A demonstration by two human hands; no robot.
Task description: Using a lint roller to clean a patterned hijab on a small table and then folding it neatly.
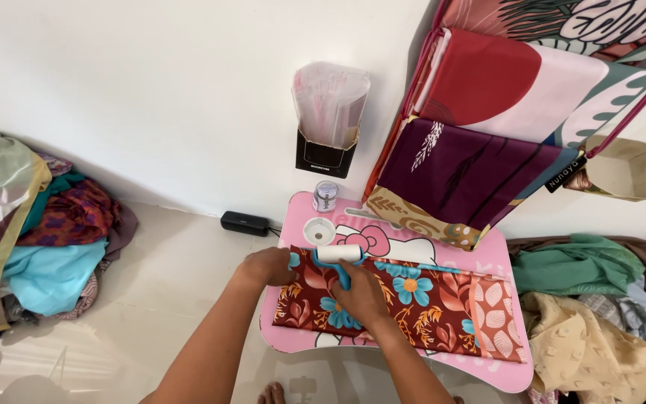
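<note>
A folded floral cloth [405, 307] is spread across the pink table [502, 370], from its left edge toward the right. The right hand [360, 295] is closed around the blue handle of a lint roller [338, 256], set near the cloth's far left corner; most of the cloth appears not yet rolled. The left hand [269, 265] is pressed flat on that corner. The handle is largely hidden.
</note>
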